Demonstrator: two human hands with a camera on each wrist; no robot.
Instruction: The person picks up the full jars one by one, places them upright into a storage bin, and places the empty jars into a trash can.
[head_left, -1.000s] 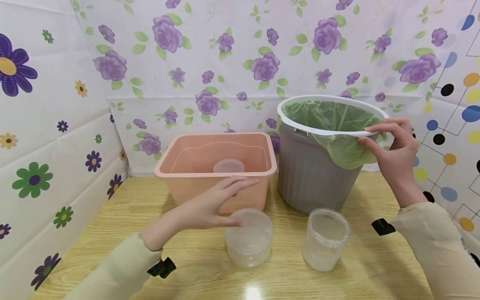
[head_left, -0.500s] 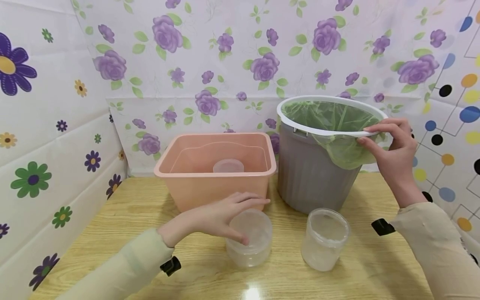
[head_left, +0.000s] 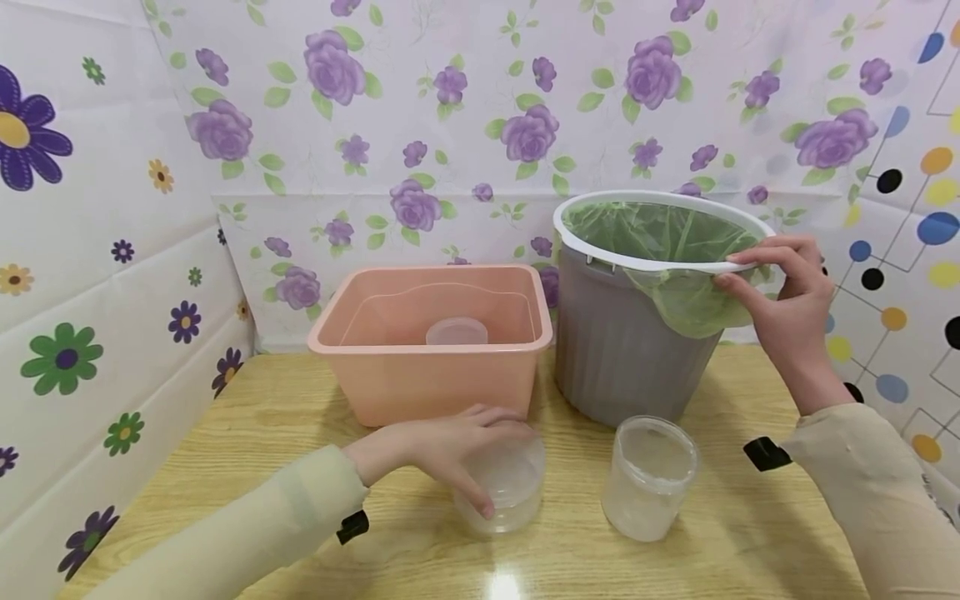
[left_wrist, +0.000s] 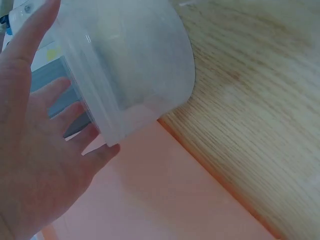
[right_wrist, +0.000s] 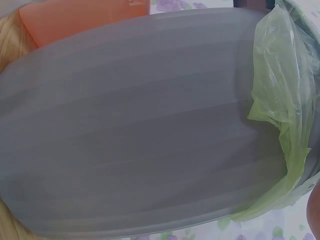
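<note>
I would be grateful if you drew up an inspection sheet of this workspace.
Surface: wood-grain table, glare spot at the near edge.
Job's things: round container, translucent; gray bin with white rim and green liner hanging over its front; taller container, translucent, before the bin; peach tub holding a round item.
Clutter: nothing seen beyond these.
Left hand: over the round container, fingers apart from thumb; firm hold unclear.
Right hand: pinches the white rim and green liner.
Cables: nothing seen.
Surroundings: rose-print backdrop; flowered sheet left; dotted sheet right.
</note>
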